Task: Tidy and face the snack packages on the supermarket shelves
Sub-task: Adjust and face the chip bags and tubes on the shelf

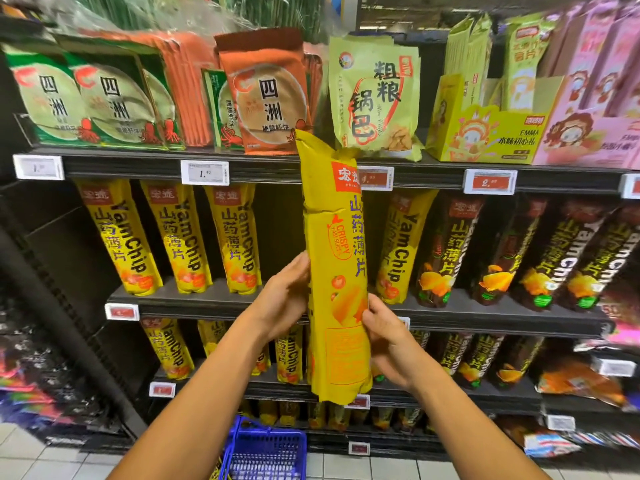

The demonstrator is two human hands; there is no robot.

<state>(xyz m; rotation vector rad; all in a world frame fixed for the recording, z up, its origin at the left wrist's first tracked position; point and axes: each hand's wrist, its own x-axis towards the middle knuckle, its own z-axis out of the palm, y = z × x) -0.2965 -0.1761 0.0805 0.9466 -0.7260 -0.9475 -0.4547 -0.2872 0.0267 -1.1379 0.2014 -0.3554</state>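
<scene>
A long yellow yam chip package [334, 244] stands upright in front of the shelves, held between both hands. My left hand [285, 299] grips its left side at mid-height. My right hand [386, 337] grips its lower right side, fingers wrapped behind it. Behind the package, the middle shelf [242, 301] carries three yellow yam chip packages [176, 237] on the left and one [398, 247] on the right, with a gap between them. Dark brown yam chip packages [519, 251] lean further right.
The top shelf holds green and orange cracker bags [266, 95], a pale green bag [372, 95] and yellow and pink display boxes [485, 133]. More yam chip packages [166, 348] fill the lower shelves. A blue shopping basket [266, 448] stands on the tiled floor below.
</scene>
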